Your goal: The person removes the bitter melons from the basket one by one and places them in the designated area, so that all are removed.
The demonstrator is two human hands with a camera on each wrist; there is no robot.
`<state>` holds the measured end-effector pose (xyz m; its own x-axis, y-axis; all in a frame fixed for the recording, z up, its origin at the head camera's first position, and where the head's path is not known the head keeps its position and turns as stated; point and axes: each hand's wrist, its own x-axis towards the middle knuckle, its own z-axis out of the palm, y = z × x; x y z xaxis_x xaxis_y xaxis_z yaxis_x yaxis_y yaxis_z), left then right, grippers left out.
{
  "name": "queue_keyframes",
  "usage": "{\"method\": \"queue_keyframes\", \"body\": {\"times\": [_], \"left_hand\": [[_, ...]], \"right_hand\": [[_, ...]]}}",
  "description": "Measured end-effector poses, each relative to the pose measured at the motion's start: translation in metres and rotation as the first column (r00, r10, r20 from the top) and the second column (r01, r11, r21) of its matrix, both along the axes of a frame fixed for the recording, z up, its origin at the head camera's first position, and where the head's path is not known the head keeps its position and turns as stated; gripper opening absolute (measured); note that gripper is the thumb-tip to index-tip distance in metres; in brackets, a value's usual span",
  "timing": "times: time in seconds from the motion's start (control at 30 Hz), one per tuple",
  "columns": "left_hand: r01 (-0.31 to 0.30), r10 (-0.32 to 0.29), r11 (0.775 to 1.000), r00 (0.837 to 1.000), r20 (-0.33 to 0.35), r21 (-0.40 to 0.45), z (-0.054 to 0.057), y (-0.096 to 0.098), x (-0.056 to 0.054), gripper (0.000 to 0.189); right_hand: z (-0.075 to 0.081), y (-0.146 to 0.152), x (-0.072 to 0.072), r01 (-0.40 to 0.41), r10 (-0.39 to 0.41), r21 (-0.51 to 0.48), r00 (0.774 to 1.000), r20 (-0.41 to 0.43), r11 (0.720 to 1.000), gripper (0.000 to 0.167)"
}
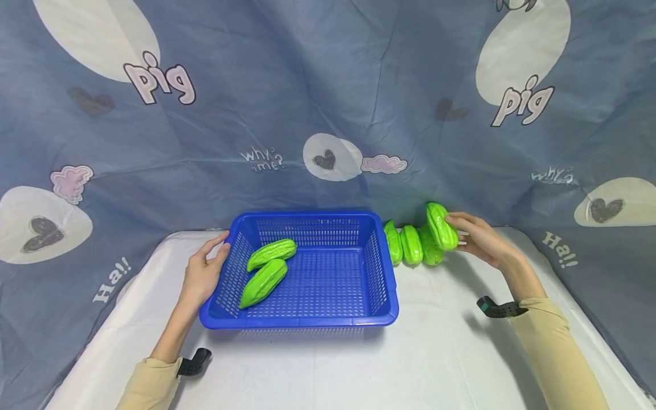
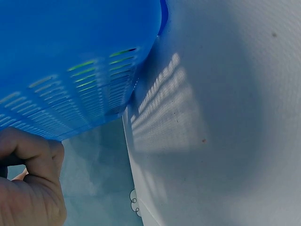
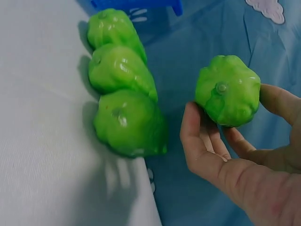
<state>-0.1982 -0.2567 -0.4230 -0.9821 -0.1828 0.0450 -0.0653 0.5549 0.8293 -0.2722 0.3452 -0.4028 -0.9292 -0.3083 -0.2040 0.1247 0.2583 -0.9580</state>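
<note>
A blue plastic basket (image 1: 328, 290) with slotted walls stands on the table, its left rim gripped by my left hand (image 1: 201, 274). In the left wrist view that hand (image 2: 35, 174) has curled fingers against the basket wall (image 2: 70, 89). Inside the basket, toward the left, lie two glossy green bitter melons, one (image 1: 271, 253) behind the other (image 1: 263, 283). My right hand (image 1: 479, 239) holds another bitter melon (image 1: 442, 226) between thumb and fingers, raised above a row. Its stem end (image 3: 222, 88) faces the right wrist camera.
Right of the basket, three bitter melons stand side by side: one (image 1: 393, 242) close to the basket wall, a middle one (image 1: 411, 245) and a far one (image 1: 431, 250). A white cloth (image 1: 410, 353) covers the table; a patterned blue curtain (image 1: 287, 114) hangs behind it.
</note>
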Motion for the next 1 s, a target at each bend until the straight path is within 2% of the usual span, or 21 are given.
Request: {"method": "queue_keyframes", "body": {"times": [0.33, 0.73, 1.0], "left_hand": [[0.004, -0.004, 1.0, 1.0, -0.001, 0.009, -0.003, -0.001, -0.002, 0.058], [0.007, -0.007, 1.0, 1.0, -0.007, 0.013, -0.002, -0.003, -0.002, 0.058], [0.012, -0.012, 1.0, 1.0, -0.009, 0.014, 0.0, -0.003, -0.001, 0.058]], "right_hand": [[-0.011, 0.016, -0.002, 0.021, -0.022, 0.021, 1.0, 0.013, 1.0, 0.076], [-0.022, 0.025, -0.003, 0.018, -0.021, 0.092, 0.999, 0.026, 0.996, 0.08], [-0.031, 0.033, -0.004, 0.026, -0.03, 0.126, 0.999, 0.029, 0.992, 0.077]]}}
